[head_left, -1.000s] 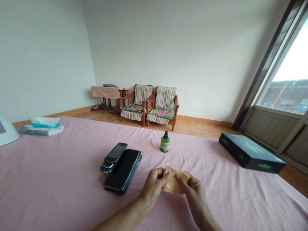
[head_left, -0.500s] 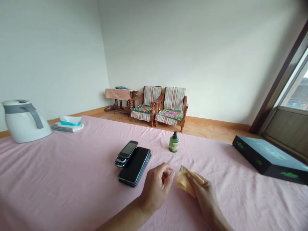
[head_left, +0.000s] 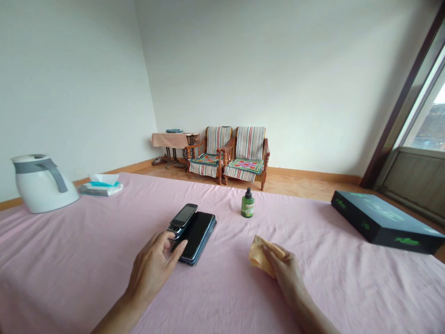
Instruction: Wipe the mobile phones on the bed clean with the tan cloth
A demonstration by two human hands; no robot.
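My left hand [head_left: 153,264] is at the near end of the phones, thumb and fingers apart. Its thumb lies over the near left corner of a black smartphone [head_left: 199,234], which rests on one or more others. Beside that, a small slider phone [head_left: 184,215] tops another little pile, whose near end is partly hidden by my fingers. Whether the fingertips touch a phone, I cannot tell. My right hand [head_left: 283,266] is closed on a folded yellow cloth [head_left: 259,254] just above the pink bedsheet [head_left: 222,297]. Beyond the hands stands a green spray bottle [head_left: 247,205] with a black top.
A white and grey jug [head_left: 43,188] stands at the far left, with a tissue pack [head_left: 100,185] behind it. To the right lies a flat black box [head_left: 385,225] with green markings. Two wooden chairs [head_left: 248,160] and a small table [head_left: 170,140] are by the wall.
My left hand has moved left, away from the cloth to the phones, and its fingers have opened. My right hand keeps the cloth, slightly further left in view.
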